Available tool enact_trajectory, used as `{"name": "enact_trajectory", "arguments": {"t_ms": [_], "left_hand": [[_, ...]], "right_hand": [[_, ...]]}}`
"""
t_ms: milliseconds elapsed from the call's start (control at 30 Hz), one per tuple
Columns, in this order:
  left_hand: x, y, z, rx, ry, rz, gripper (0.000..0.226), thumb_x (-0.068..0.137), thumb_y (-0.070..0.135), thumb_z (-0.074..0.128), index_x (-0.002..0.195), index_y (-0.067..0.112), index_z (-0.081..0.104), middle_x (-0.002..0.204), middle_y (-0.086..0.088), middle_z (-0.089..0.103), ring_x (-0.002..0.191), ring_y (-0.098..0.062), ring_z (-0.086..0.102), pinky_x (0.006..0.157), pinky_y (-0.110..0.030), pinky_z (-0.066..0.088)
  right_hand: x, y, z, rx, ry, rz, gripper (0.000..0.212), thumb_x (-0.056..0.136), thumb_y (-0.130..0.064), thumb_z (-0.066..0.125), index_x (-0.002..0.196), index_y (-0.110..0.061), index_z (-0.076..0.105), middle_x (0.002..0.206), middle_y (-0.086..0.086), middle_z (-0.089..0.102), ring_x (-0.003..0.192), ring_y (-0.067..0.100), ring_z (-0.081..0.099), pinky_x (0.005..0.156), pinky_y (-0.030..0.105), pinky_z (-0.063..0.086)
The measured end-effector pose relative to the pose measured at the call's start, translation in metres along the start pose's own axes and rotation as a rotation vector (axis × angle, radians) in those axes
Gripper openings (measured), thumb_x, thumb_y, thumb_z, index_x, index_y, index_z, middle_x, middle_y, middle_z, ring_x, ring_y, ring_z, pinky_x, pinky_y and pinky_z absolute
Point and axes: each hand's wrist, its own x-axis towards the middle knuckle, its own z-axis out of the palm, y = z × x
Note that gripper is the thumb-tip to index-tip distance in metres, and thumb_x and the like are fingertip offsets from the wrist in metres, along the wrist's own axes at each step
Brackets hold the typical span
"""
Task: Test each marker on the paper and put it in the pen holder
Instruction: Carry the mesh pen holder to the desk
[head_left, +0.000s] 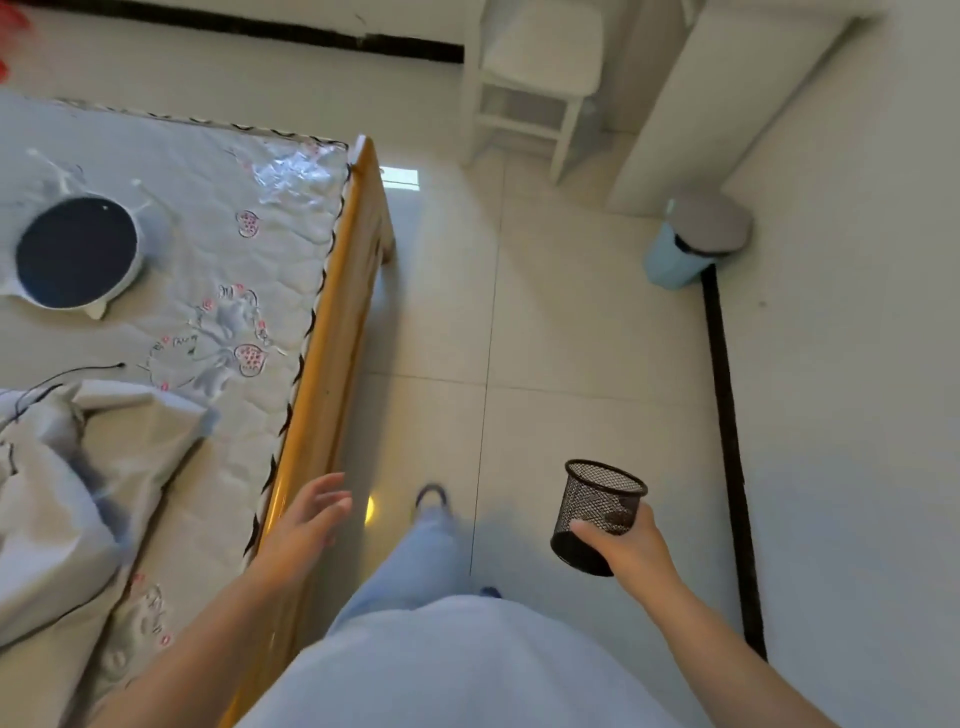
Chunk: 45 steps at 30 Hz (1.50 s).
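The room had a glossy floor of pale square tiles (545, 322) with a black skirting strip (727, 426) running along the foot of the white wall on the right. A bed with an orange-brown wooden side rail (332, 364) filled the left side, its quilted grey mattress (218, 218) printed with small pink and grey figures and partly wrapped in clear plastic near the far corner. On the mattress lay a round white device with a dark blue disc face (77, 252), a thin black cable (67, 375) and a crumpled grey-white sheet (88, 467). Farther off stood a white wooden chair (530, 88), and beside a white cabinet sat a small light-blue bin with a grey lid (696, 239). The person stood on the tiles in light blue clothing, one shoe (431, 496) forward. The left hand (306, 525) hung over the bed rail with its fingers (332, 491) loosely spread, holding nothing. The right hand (631, 551) gripped the black wire-mesh cylindrical pen holder (597, 514) in the air above the floor, tilted with its open mouth leaning away, the thumb across its near side and the fingers curled round the lower wall; its inside was too dark to read.
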Motion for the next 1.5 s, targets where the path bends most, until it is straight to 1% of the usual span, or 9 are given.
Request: {"name": "enact_trajectory", "arguments": {"t_ms": [200, 467, 667, 867, 1100, 1167, 1300, 1433, 1500], "left_hand": [[0.129, 0.086, -0.018, 0.035, -0.009, -0.026, 0.032, 0.092, 0.030, 0.051, 0.123, 0.033, 0.044, 0.120, 0.003, 0.056, 0.113, -0.018, 0.053, 0.090, -0.033, 0.044], [0.305, 0.303, -0.030, 0.176, -0.149, 0.092, 0.041, 0.090, 0.029, 0.055, 0.129, 0.027, 0.044, 0.123, 0.000, 0.056, 0.115, -0.019, 0.052, 0.102, -0.043, 0.040], [0.425, 0.434, -0.015, 0.090, -0.152, 0.184, 0.038, 0.090, 0.025, 0.056, 0.126, 0.028, 0.046, 0.119, 0.002, 0.056, 0.107, -0.010, 0.054, 0.094, -0.032, 0.041], [0.501, 0.497, -0.010, 0.013, -0.024, 0.036, 0.037, 0.093, 0.020, 0.051, 0.129, 0.019, 0.044, 0.122, -0.004, 0.053, 0.112, -0.020, 0.050, 0.097, -0.040, 0.039], [0.598, 0.565, -0.022, -0.010, 0.034, -0.070, 0.033, 0.092, 0.020, 0.053, 0.124, 0.021, 0.045, 0.123, -0.008, 0.055, 0.116, -0.025, 0.051, 0.095, -0.043, 0.042], [0.636, 0.591, -0.020, -0.026, 0.020, -0.076, 0.029, 0.092, 0.018, 0.053, 0.119, 0.023, 0.047, 0.123, -0.010, 0.056, 0.115, -0.026, 0.052, 0.097, -0.045, 0.040], [0.723, 0.657, -0.014, -0.024, -0.034, -0.048, 0.033, 0.092, 0.015, 0.051, 0.124, 0.017, 0.045, 0.121, -0.010, 0.054, 0.108, -0.025, 0.052, 0.094, -0.043, 0.038], [0.793, 0.737, 0.000, 0.078, -0.138, -0.008, 0.030, 0.092, 0.015, 0.052, 0.122, 0.019, 0.048, 0.115, -0.006, 0.058, 0.104, -0.022, 0.055, 0.085, -0.036, 0.039], [0.822, 0.777, 0.013, 0.173, -0.192, 0.038, 0.029, 0.090, 0.013, 0.054, 0.117, 0.022, 0.051, 0.113, -0.005, 0.061, 0.102, -0.020, 0.058, 0.080, -0.032, 0.041]], "right_hand": [[0.123, -0.111, 0.016, 0.016, 0.053, 0.019, 0.070, 0.065, -0.029, 0.081, 0.122, -0.013, 0.043, 0.107, 0.000, 0.060, 0.093, 0.017, 0.058, 0.072, 0.027, 0.041], [0.246, -0.248, 0.023, 0.125, 0.119, 0.071, 0.068, 0.065, -0.031, 0.082, 0.118, -0.011, 0.044, 0.104, 0.001, 0.061, 0.092, 0.019, 0.058, 0.075, 0.029, 0.041], [0.371, -0.340, 0.019, 0.184, 0.110, 0.067, 0.068, 0.066, -0.028, 0.081, 0.120, -0.008, 0.046, 0.110, 0.006, 0.062, 0.099, 0.023, 0.059, 0.080, 0.031, 0.043], [0.496, -0.466, -0.007, 0.095, 0.017, -0.009, 0.064, 0.063, -0.031, 0.082, 0.113, -0.015, 0.045, 0.101, -0.001, 0.062, 0.089, 0.016, 0.059, 0.069, 0.027, 0.042], [0.613, -0.599, -0.041, 0.028, 0.049, -0.092, 0.066, 0.063, -0.030, 0.083, 0.115, -0.015, 0.045, 0.101, -0.002, 0.060, 0.091, 0.018, 0.057, 0.074, 0.028, 0.040], [0.644, -0.621, -0.045, 0.044, 0.061, -0.083, 0.067, 0.063, -0.029, 0.083, 0.117, -0.014, 0.046, 0.103, 0.000, 0.061, 0.093, 0.020, 0.058, 0.077, 0.028, 0.040], [0.702, -0.661, -0.051, 0.101, 0.124, -0.044, 0.066, 0.064, -0.023, 0.083, 0.117, -0.010, 0.048, 0.106, 0.005, 0.063, 0.094, 0.021, 0.059, 0.080, 0.030, 0.043], [0.744, -0.704, -0.063, 0.181, 0.180, -0.008, 0.068, 0.065, -0.025, 0.082, 0.121, -0.009, 0.047, 0.109, 0.006, 0.064, 0.098, 0.023, 0.060, 0.088, 0.038, 0.047], [0.762, -0.723, -0.072, 0.217, 0.208, -0.012, 0.067, 0.066, -0.025, 0.082, 0.121, -0.009, 0.047, 0.110, 0.007, 0.063, 0.098, 0.023, 0.060, 0.086, 0.038, 0.048]]}}
